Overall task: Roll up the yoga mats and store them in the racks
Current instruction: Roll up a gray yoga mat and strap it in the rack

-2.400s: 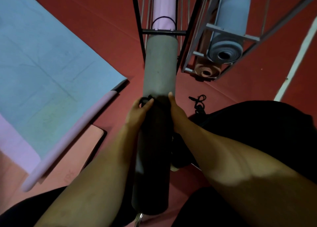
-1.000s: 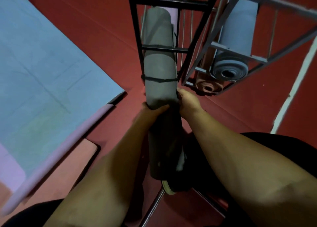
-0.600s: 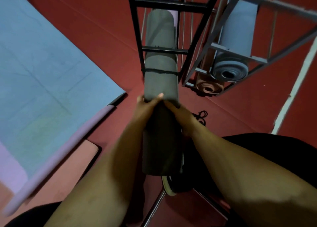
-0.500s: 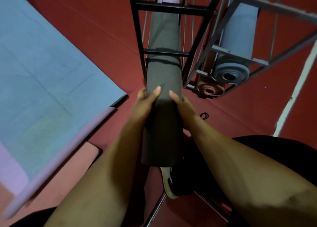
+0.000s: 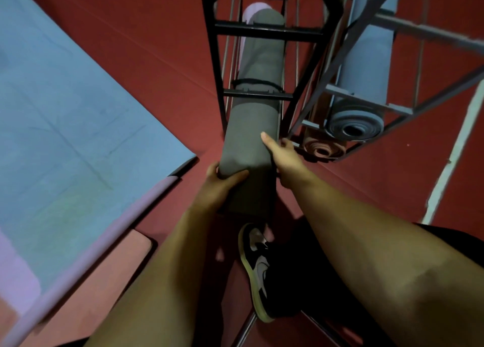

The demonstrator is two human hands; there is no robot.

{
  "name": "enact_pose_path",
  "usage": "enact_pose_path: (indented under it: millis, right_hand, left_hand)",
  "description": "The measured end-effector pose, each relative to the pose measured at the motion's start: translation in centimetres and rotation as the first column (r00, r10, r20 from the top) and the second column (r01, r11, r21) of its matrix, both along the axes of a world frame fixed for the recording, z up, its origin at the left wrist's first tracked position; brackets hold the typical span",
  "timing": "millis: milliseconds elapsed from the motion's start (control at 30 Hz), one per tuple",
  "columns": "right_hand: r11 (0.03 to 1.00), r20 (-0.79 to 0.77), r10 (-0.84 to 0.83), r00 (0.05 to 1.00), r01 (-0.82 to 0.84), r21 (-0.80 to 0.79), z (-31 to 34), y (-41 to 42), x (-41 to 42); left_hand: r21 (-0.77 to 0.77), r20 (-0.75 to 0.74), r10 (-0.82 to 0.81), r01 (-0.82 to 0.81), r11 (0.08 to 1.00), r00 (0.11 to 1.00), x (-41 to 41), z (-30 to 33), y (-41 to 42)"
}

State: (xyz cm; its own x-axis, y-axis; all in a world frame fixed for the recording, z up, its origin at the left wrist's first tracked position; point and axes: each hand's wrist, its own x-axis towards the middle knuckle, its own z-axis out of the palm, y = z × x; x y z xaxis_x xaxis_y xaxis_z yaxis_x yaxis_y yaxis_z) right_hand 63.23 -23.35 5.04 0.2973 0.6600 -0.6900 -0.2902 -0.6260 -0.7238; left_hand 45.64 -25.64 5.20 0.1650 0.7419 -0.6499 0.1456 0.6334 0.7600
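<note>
I have the rolled grey foam yoga mat (image 5: 251,126) partly fed into the black metal rack (image 5: 264,29), its far end lying against a rolled lilac mat (image 5: 248,10) already inside, its near end out over the red floor (image 5: 157,45). My left hand (image 5: 222,187) grips the near end, thumb across the top and fingers wrapped underneath. My right hand (image 5: 284,154) holds the mat's right flank, thumb laid along the top; whether its fingers curl beneath I cannot tell, they are hidden.

To finish this well, I judge the push should run straight along the roll's axis, so it slides between the rack's bars rather than jamming on a crossbar. The black elastic band (image 5: 255,83) sits right at the lower crossbar and could snag there, so I should lift slightly as it passes. My right hand is just beside the grey metal rack (image 5: 379,95) holding the rolled blue mat (image 5: 358,121); I should mind my knuckles. A flat blue mat (image 5: 65,105) is not yet rolled.
</note>
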Motion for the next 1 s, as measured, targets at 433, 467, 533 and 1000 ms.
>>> enact_pose_path:
  millis: [433,467,533,1000]
  right_hand:
    - [0.980,-0.096,0.042,0.994,-0.023,0.195,-0.7,-5.7,-2.8]
    - [0.984,-0.114,0.025,0.993,-0.005,0.176,-0.5,-5.4,-2.5]
    - [0.990,-0.106,-0.005,0.994,0.020,0.142,-0.1,-4.5,-2.0]
    - [0.996,0.157,-0.028,0.987,0.014,0.091,-0.9,2.5,-0.8]
  left_hand:
    - [0.099,0.068,0.071,-0.078,0.992,0.995,1.5,0.8,-0.5]
    - [0.116,0.066,0.056,-0.063,0.991,0.996,1.7,0.9,-0.2]
    - [0.122,0.053,0.061,-0.067,0.990,0.997,1.9,1.1,0.6]
    - [-0.102,0.083,0.320,-0.311,0.945,0.944,3.9,-0.2,2.1]
